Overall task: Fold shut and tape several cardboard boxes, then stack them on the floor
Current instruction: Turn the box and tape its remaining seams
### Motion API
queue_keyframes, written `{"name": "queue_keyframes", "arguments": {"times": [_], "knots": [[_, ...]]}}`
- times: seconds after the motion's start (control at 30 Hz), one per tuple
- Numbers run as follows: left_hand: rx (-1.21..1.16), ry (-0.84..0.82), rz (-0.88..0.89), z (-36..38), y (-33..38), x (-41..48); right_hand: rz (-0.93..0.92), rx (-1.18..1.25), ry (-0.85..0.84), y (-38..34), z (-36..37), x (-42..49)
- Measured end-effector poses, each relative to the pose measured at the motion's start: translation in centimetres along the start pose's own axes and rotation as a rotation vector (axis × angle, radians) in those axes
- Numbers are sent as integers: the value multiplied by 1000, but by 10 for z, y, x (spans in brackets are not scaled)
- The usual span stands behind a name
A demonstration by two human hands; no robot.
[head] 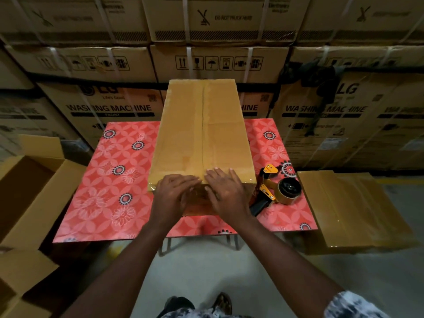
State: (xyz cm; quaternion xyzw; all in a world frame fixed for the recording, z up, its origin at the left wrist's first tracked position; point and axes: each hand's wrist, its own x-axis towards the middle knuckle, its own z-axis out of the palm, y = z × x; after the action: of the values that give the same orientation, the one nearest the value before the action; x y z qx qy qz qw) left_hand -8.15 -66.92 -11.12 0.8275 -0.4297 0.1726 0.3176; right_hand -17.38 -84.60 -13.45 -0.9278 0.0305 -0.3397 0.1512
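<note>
Both hands flat, fingers straight: left hand (pixel 175 191) and right hand (pixel 226 191) press the tape over the near edge of the closed box (pixel 202 134), which lies on the red flowered table (pixel 103 191). Tape dispenser (pixel 275 191) just right of the right hand. Taped box (pixel 351 207) further right; open boxes (pixel 29 191) far left.

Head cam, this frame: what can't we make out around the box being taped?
- Near end of the box, head view: left hand and right hand cover it, so the tape end is unseen.
- The open box at left, head view: cut by the frame edge, inside dark.
- The taped box at right, head view: what it rests on is in shadow.
- The stacked cartons, head view: small print blurred.
</note>
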Motion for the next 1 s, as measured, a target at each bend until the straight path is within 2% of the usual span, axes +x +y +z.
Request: {"name": "queue_keyframes", "arguments": {"times": [0.27, 0.37, 0.5, 0.6, 0.67, 0.8, 1.0], "knots": [[-76, -19, -127, 0, 7, 6, 106, 28, 15, -9, 3, 2], [-65, -8, -153, 3, 9, 6, 92, 37, 58, -7, 6, 0], [-65, -38, -137, 4, 8, 5, 99, 34, 36, -10, 5, -5], [-82, -100, -51, -7, -1, 7, 120, 28, -3, -17, 3, 3], [-50, -61, -14, -16, -9, 7, 80, 40, -19, -24, 4, 13], [65, -27, -52, -28, -39, -5, 58, 76, -41, -41, 18, 23], [22, -40, -65, -21, -39, -16, 63, 47, -100, -41, 15, 14]]}}
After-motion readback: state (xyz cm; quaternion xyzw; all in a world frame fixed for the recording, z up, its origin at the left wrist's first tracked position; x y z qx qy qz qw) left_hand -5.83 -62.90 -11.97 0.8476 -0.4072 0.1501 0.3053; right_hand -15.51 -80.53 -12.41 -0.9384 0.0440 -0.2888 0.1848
